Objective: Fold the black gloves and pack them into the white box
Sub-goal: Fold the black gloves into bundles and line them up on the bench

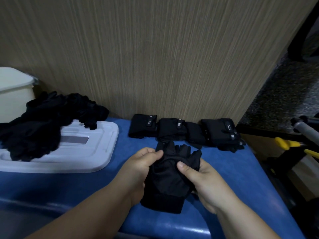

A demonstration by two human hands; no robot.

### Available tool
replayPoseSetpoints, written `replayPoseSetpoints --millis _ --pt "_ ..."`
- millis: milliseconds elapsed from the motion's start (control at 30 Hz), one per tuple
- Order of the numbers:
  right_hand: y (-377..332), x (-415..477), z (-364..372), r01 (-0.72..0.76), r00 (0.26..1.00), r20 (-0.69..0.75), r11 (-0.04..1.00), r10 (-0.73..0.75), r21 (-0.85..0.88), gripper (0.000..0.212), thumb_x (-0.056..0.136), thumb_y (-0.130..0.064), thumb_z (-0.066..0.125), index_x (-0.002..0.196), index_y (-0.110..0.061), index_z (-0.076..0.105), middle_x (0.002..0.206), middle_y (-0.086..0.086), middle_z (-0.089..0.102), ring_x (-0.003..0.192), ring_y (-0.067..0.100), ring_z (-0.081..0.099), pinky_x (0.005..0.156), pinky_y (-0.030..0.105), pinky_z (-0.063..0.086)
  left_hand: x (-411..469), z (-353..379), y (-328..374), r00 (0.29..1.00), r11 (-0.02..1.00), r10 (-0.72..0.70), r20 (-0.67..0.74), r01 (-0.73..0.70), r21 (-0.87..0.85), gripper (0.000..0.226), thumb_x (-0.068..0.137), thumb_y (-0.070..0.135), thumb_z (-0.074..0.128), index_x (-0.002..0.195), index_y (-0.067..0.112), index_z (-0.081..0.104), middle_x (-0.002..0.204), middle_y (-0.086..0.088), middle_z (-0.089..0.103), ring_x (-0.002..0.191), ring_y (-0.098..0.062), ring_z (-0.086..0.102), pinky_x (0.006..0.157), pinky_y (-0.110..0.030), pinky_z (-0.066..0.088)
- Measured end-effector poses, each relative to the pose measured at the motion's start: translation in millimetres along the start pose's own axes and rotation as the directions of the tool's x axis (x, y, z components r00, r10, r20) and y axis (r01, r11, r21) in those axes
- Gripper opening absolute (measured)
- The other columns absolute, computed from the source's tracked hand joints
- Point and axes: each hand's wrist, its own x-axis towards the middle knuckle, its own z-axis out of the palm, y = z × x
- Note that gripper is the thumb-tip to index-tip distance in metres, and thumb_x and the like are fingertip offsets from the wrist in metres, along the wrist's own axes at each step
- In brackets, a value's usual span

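I hold a black glove [168,178] above the blue table, its fingers pointing away from me. My left hand [139,168] grips its left edge, thumb on top near the finger bases. My right hand [202,181] grips its right edge, thumb pressed on the palm. A row of folded black gloves [183,131] with small labels lies along the wall behind. A pile of loose black gloves [39,125] sits on a white lid [96,152] at the left. A white box [13,95] stands at the far left.
The blue table [233,178] ends at the right, where a metal frame with yellow parts [293,147] stands. A wood-grain wall [155,57] backs the table.
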Motion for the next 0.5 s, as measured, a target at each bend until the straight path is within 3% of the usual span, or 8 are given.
replayPoseSetpoints --millis 100,233,367,500 --pt "3 0 -1 0.01 0.999 0.047 1.0 -0.01 0.015 0.044 0.073 -0.007 0.076 0.113 -0.005 0.059 0.104 0.013 0.073 0.091 0.021 0.07 0.069 0.026 0.056 2 2 -1 0.998 0.998 0.043 -0.049 -0.045 -0.039 0.017 0.092 0.014 0.057 0.077 0.014 0.048 0.064 -0.002 0.056 0.059 -0.016 0.053 0.053 -0.022 0.046" --pt "7 0 -2 0.047 0.995 0.094 0.998 -0.044 -0.036 0.051 0.064 0.001 0.072 0.114 -0.002 0.059 0.107 0.015 0.071 0.097 0.024 0.068 0.081 0.029 0.055 0 4 0 0.995 0.994 0.085 -0.05 -0.088 -0.065 0.019 0.092 0.012 0.056 0.076 0.014 0.046 0.061 -0.003 0.054 0.058 -0.016 0.052 0.055 -0.026 0.043" --pt "5 1 -7 0.011 0.994 0.108 0.999 -0.007 -0.037 0.05 0.063 0.015 0.071 0.108 -0.003 0.06 0.101 0.013 0.073 0.09 0.021 0.07 0.074 0.026 0.056 4 -2 7 0.994 0.994 0.077 -0.084 -0.083 -0.072 0.022 0.092 0.01 0.056 0.073 0.013 0.046 0.056 -0.001 0.055 0.055 -0.015 0.051 0.054 -0.027 0.043" --pt "4 3 -13 -0.042 0.99 0.133 0.996 0.052 -0.074 0.057 0.059 0.008 0.07 0.114 -0.002 0.057 0.108 0.017 0.07 0.094 0.024 0.069 0.072 0.029 0.057 11 -5 6 0.992 0.998 0.051 -0.118 -0.055 -0.028 0.024 0.093 0.009 0.055 0.071 0.014 0.046 0.057 0.0 0.055 0.057 -0.016 0.05 0.056 -0.028 0.041"
